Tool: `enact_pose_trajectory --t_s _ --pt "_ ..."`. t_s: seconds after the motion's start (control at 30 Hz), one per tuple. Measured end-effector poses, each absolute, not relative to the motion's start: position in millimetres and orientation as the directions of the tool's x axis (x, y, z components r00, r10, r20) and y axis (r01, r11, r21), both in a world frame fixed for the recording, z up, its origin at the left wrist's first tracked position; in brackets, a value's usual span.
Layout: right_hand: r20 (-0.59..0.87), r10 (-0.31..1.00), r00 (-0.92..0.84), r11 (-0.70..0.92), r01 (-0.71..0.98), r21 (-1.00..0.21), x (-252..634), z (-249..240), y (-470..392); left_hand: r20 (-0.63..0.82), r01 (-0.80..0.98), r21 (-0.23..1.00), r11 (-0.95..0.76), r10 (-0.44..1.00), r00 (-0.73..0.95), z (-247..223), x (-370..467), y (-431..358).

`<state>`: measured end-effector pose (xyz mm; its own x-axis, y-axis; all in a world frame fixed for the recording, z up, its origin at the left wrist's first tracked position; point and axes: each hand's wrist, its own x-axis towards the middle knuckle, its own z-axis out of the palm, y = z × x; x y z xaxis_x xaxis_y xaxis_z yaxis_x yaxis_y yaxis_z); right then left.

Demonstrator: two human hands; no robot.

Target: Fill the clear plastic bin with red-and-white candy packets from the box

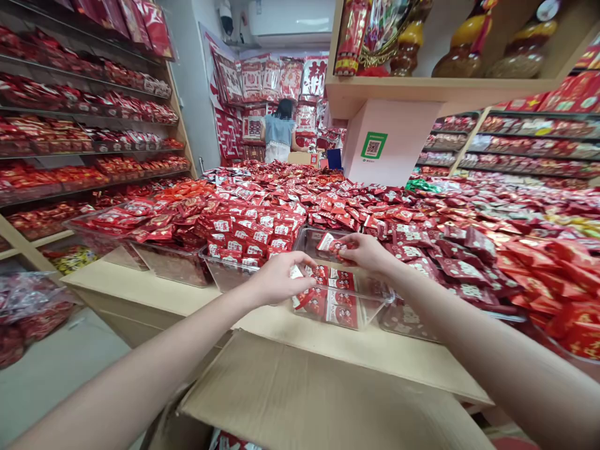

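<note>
A clear plastic bin (370, 305) stands at the counter's front, with red-and-white packets (341, 299) lying in rows inside. My right hand (368, 252) is over the bin's back part, thumb and fingers closed on a small red-and-white packet (328, 244). At the bin's left side, my left hand (281, 276) has curled fingers, with a packet (296, 272) showing white between thumb and forefinger. Its lower part is hard to make out among the packets below. Whatever is under the left palm is hidden.
More clear bins (175, 262) heaped with red packets cover the counter. An open cardboard box (300, 387) stands close in front of me. Packed shelves (89, 100) line the left wall. A wooden display shelf (431, 90) overhangs the right. A person (280, 132) stands at the back.
</note>
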<state>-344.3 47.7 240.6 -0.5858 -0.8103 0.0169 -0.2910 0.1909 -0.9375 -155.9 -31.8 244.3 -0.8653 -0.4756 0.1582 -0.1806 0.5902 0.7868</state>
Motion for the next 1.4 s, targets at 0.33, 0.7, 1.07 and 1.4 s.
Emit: enact_pose_trajectory --t_s 0.33,0.7,1.07,1.4 --pt "-0.332 -0.71 -0.621 0.676 -0.468 -0.569 -352 185 -44 0.424 -0.031 0.446 0.895 -0.242 -0.873 219 -143 -13" --pt "-0.212 -0.704 -0.678 0.706 -0.634 -0.315 -365 164 -47 0.396 -0.047 0.356 0.933 -0.196 -0.897 213 -141 -11" --pt "-0.075 -0.924 -0.376 0.383 -0.914 -0.133 -357 159 -49 0.395 -0.018 0.437 0.899 -0.21 -0.894 210 -141 -10" --pt "0.107 -0.944 -0.311 0.002 -0.331 -0.944 -311 257 16 0.409 0.268 0.912 0.309 -0.708 -0.576 241 -155 -19"
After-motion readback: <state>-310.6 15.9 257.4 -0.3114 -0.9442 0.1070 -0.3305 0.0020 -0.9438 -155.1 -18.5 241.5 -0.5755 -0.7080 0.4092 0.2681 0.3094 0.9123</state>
